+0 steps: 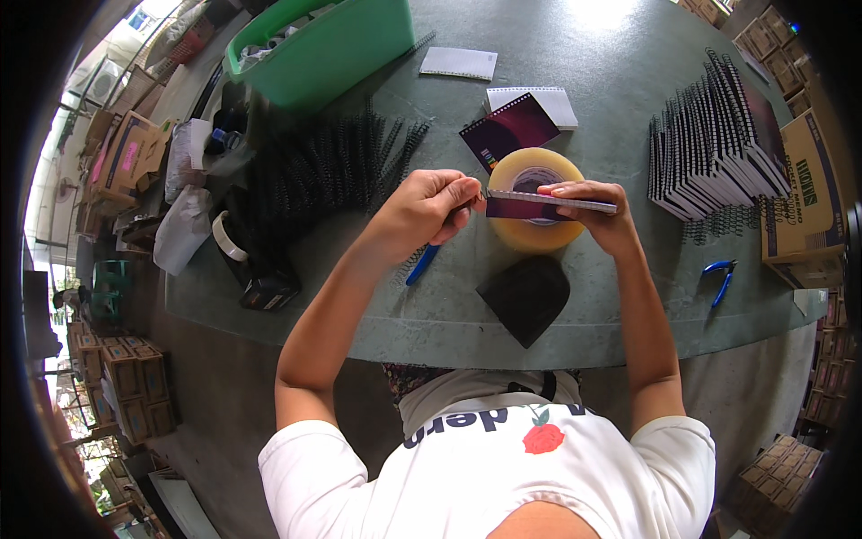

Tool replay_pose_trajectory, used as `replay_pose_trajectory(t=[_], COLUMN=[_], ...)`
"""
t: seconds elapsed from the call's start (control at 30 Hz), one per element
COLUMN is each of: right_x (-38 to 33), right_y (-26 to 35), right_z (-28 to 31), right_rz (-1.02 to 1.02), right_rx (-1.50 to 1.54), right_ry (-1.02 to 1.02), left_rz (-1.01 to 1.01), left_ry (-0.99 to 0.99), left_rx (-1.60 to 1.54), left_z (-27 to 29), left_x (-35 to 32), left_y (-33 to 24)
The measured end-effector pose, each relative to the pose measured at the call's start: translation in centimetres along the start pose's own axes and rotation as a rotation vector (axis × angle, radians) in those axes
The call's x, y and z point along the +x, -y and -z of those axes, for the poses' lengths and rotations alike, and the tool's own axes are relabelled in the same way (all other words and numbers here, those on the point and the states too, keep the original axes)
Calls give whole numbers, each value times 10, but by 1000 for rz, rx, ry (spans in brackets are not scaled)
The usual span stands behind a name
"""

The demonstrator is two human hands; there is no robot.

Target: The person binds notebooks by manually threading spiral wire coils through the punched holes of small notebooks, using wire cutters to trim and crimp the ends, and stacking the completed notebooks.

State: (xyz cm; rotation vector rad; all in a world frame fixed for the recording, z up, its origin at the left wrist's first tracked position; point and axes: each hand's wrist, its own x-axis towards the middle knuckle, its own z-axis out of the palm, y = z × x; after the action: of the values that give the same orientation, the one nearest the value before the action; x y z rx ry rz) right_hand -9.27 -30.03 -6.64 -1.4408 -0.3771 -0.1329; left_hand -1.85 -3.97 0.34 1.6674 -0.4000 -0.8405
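Note:
My right hand (600, 214) grips a small notebook (521, 207) by its right end, thumb and fingers on either side, with its purple cover and punched edge showing. At the notebook's left end, my left hand (433, 212) is closed in a pinch; whatever lies between its fingertips is too small to make out. Beneath the notebook rests a large roll of clear tape (536, 241). Just beyond lie a loose purple cover (510, 128) and a punched white pad (558, 108). A blue-handled tool (422, 265) is below my left hand.
Black spiral coils (328, 166) lie heaped at left, near a green bin (337, 54) and a black tape dispenser (265, 269). Spiral notebooks (714, 157) stand stacked at right beside a cardboard box (808, 198) and blue pliers (721, 280). A black flat piece (528, 298) lies near the front edge.

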Motion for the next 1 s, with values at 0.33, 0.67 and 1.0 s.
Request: replay_pose_trajectory(t=[0.33,0.67,1.0], right_x=[2,-1,-9], right_y=[10,11,6], right_z=[-9,-15,-16], right_rz=[-79,-208,-150], right_rx=[-69,-49,-70], right_ry=[-64,-188,-207], left_rz=[-680,-497,-845], left_ry=[-333,-63,-542], left_rx=[373,792,908], left_z=[-16,-85,-47], left_x=[-1,-35,-28], left_y=[16,54,15])
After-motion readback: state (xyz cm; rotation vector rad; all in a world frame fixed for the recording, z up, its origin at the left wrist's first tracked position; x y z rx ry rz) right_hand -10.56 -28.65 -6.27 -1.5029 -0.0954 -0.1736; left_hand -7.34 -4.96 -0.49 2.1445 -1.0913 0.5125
